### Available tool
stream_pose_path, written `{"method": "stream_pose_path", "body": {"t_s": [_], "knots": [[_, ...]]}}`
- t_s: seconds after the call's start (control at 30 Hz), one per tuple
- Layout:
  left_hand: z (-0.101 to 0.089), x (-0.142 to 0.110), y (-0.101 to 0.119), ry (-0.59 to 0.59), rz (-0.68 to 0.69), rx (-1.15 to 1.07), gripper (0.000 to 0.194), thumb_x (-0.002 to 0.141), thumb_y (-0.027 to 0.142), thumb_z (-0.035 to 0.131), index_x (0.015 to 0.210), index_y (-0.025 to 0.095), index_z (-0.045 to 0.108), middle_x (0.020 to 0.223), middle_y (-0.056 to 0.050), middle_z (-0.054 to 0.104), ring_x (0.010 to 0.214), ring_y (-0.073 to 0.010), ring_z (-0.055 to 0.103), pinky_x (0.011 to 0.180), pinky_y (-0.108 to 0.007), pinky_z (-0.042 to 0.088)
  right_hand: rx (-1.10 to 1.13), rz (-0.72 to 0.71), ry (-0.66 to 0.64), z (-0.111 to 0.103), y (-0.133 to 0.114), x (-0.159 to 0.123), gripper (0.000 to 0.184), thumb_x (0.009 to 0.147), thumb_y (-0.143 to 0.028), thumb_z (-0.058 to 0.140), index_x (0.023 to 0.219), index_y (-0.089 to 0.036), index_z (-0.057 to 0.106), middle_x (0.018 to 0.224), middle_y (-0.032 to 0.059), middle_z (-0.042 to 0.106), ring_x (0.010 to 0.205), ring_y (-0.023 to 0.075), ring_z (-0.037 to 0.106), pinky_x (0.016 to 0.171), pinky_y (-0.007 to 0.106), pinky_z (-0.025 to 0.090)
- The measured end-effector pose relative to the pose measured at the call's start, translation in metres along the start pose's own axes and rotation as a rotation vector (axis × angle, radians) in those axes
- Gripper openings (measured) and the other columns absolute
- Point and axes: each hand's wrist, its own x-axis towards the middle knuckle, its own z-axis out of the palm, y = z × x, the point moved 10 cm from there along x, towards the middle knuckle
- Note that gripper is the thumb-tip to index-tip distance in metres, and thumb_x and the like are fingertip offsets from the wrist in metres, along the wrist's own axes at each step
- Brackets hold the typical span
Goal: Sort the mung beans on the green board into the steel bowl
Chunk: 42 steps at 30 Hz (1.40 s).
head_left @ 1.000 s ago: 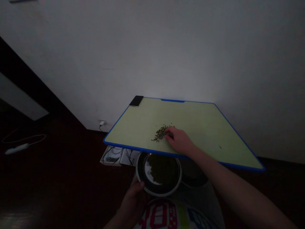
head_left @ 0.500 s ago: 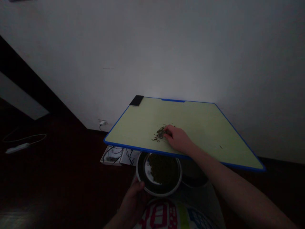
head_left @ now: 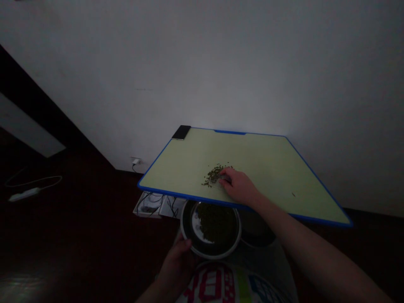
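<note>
A round metal bowl (head_left: 186, 219) with a pale rim is held below the table's front edge by my left hand (head_left: 179, 259), its thumb over the near-left rim. Dark green grains (head_left: 217, 223) cover much of the bowl's bottom, leaving a shiny patch on the left. On the pale yellow-green tabletop, loose grains (head_left: 212, 173) lie in a small scattered heap. My right hand (head_left: 238, 185) rests at the right side of this heap, thumb and fingers closed around a small see-through piece (head_left: 224, 177) whose exact kind I cannot make out.
The blue-edged table (head_left: 259, 162) stands against a grey wall. A dark phone (head_left: 181, 132) lies at its far left corner, and a small dark sliver (head_left: 293, 194) at the right. Under the table, a white box (head_left: 148, 204) holds cables. A power strip (head_left: 25, 194) lies on the floor.
My right hand has shifted very slightly right, and more of the grain heap shows beside the fingertips. The left hand and bowl stay in nearly the same place.
</note>
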Motion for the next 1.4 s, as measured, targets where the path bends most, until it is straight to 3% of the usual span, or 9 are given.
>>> {"method": "stream_pose_path", "body": {"t_s": [0.17,0.43,0.73,1.07,1.4], "knots": [[0.003,0.001,0.002,-0.005,0.017,-0.009,0.053,0.076,0.014,0.065,0.128,0.026,0.064,0.105,-0.007,0.08,0.092,-0.0276,0.074,0.095,-0.046,0.053,-0.014,0.007,0.018,0.002,0.0,0.002,0.021,0.089,-0.024,0.057,0.108,-0.017,0.063,0.092,0.0092,0.073,0.084,0.0209,0.065,0.076,0.03,0.043],[0.005,0.001,0.002,-0.017,0.015,-0.011,0.042,0.077,0.014,0.064,0.116,0.025,0.071,0.099,-0.006,0.081,0.087,-0.0249,0.074,0.088,-0.041,0.056,-0.053,0.018,0.017,0.0,-0.003,0.006,0.019,0.09,-0.024,0.056,0.107,-0.017,0.063,0.094,0.0099,0.073,0.085,0.0214,0.065,0.075,0.031,0.043],[0.001,0.001,-0.001,-0.027,0.01,-0.023,0.058,0.077,0.015,0.064,0.134,0.029,0.059,0.11,-0.006,0.079,0.095,-0.0274,0.073,0.101,-0.047,0.048,0.001,-0.079,-0.023,0.003,-0.01,0.015,0.019,0.089,-0.022,0.058,0.106,-0.02,0.065,0.095,0.0063,0.074,0.083,0.0188,0.064,0.076,0.029,0.042],[-0.005,0.003,-0.001,-0.016,0.001,-0.005,0.042,0.079,0.015,0.063,0.119,0.026,0.07,0.102,-0.006,0.08,0.092,-0.026,0.073,0.096,-0.045,0.052,0.049,-0.135,-0.08,0.005,-0.015,0.014,0.018,0.088,-0.02,0.059,0.104,-0.019,0.067,0.088,0.0044,0.072,0.074,0.015,0.06,0.07,0.026,0.04],[0.002,0.003,0.001,-0.034,0.014,-0.026,0.028,0.076,0.013,0.067,0.099,0.025,0.077,0.101,-0.004,0.081,0.091,-0.0227,0.073,0.089,-0.038,0.056,0.072,-0.155,-0.093,0.009,-0.017,0.012,0.019,0.088,-0.02,0.058,0.104,-0.018,0.068,0.092,0.0058,0.073,0.081,0.0168,0.062,0.075,0.028,0.041]]}}
